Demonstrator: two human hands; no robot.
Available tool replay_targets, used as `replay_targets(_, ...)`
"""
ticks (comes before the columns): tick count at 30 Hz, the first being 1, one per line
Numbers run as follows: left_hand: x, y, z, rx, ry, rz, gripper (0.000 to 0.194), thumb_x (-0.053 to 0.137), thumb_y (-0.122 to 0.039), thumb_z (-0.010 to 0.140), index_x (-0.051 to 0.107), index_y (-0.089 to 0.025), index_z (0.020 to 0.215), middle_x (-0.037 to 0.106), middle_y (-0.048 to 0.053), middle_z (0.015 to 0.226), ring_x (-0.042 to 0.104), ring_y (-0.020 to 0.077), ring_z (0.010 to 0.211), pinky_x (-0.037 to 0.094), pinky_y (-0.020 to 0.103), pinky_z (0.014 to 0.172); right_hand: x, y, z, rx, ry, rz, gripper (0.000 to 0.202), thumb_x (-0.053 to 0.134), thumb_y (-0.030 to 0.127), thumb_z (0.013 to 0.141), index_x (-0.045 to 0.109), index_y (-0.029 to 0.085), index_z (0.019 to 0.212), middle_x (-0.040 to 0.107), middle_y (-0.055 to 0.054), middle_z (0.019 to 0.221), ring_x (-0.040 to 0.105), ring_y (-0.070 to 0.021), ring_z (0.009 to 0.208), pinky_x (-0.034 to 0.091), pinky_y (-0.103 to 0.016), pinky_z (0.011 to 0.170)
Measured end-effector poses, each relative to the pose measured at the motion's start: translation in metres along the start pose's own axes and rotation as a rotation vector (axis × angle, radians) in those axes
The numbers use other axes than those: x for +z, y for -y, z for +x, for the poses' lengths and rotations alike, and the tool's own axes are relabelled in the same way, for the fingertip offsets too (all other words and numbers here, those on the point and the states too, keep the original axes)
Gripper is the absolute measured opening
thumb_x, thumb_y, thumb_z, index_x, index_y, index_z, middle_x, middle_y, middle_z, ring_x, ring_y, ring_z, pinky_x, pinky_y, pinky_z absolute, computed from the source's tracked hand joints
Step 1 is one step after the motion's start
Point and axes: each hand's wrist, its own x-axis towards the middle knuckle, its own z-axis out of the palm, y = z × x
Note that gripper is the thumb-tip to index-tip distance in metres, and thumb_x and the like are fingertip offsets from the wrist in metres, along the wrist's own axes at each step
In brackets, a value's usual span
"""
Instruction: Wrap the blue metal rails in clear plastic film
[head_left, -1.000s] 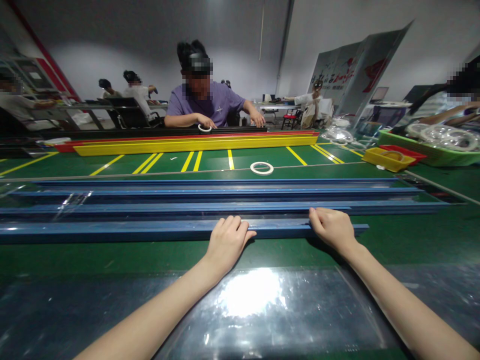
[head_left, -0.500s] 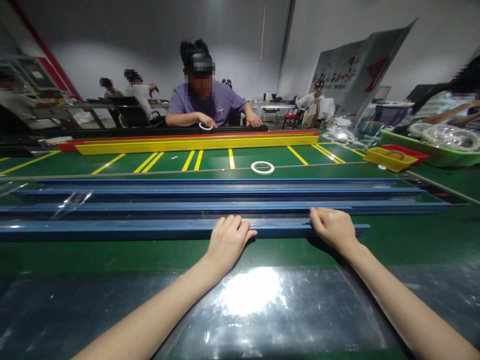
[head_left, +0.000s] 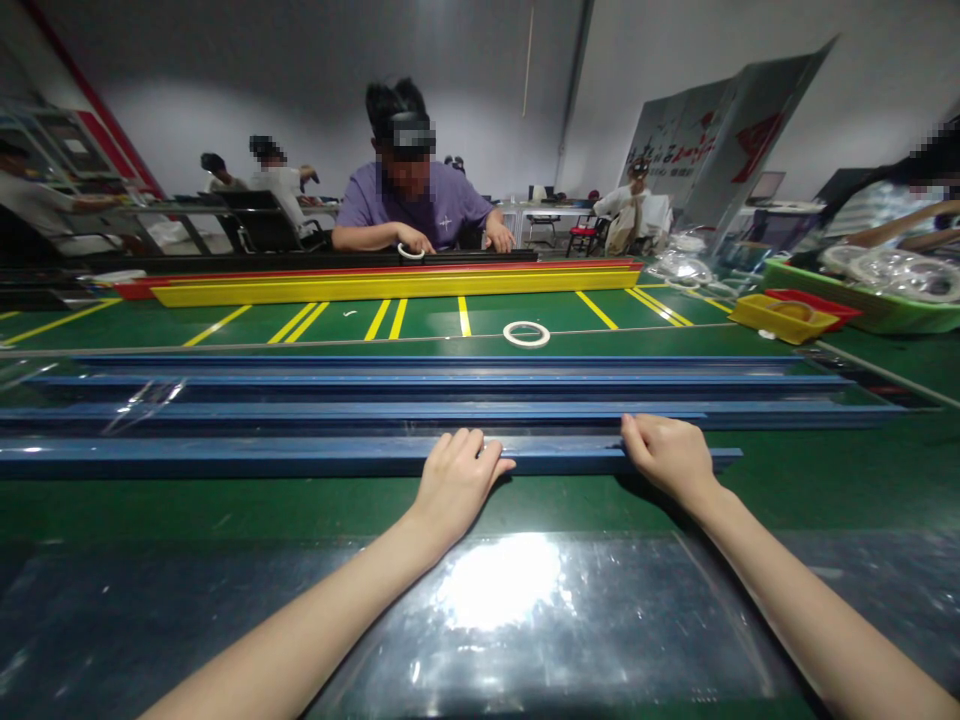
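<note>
Along the front of a row of long blue channel strips lies the nearest blue strip (head_left: pixel 225 460), running left to right. My left hand (head_left: pixel 457 475) is curled over this strip, fingers across its top and thumb against the near side. Farther right, my right hand (head_left: pixel 667 455) is closed in a fist at the same strip, near its right end. Whatever its fingers pinch is hidden. Several more blue strips (head_left: pixel 465 381) lie parallel just behind. Thin clear film (head_left: pixel 146 400) shows over them at the left.
A clear plastic sheet (head_left: pixel 585 640) covers the near table edge. Beyond the strips are a white tape roll (head_left: pixel 526 334), yellow strips (head_left: pixel 397 287), a yellow tray (head_left: pixel 784 317) and a green basket (head_left: pixel 892 310). A co-worker (head_left: pixel 416 200) sits opposite; one hand has a white ring by it.
Both my hands keep the same place and grip on the blue strip. The co-worker's hand on the right has shifted slightly left.
</note>
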Motion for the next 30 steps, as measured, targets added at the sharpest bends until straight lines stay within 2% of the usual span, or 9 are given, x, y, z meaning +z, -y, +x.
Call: replay_targets(30,0.0013,0.0005,-0.0001,0.010,-0.021,0.004,0.025,0.046,-0.037,0.083,0.053,-0.018,0.067,0.051,0.002,0.064,0.044,0.0158,0.063,0.024,0.028,0.057,-0.0002,0.0004,0.0005,0.008,0.005,0.010,0.052,0.024,0.036,0.083,0.053,0.016,0.044,0.058,-0.006,0.049,0.047,-0.0112,0.042,0.021,-0.024,0.046)
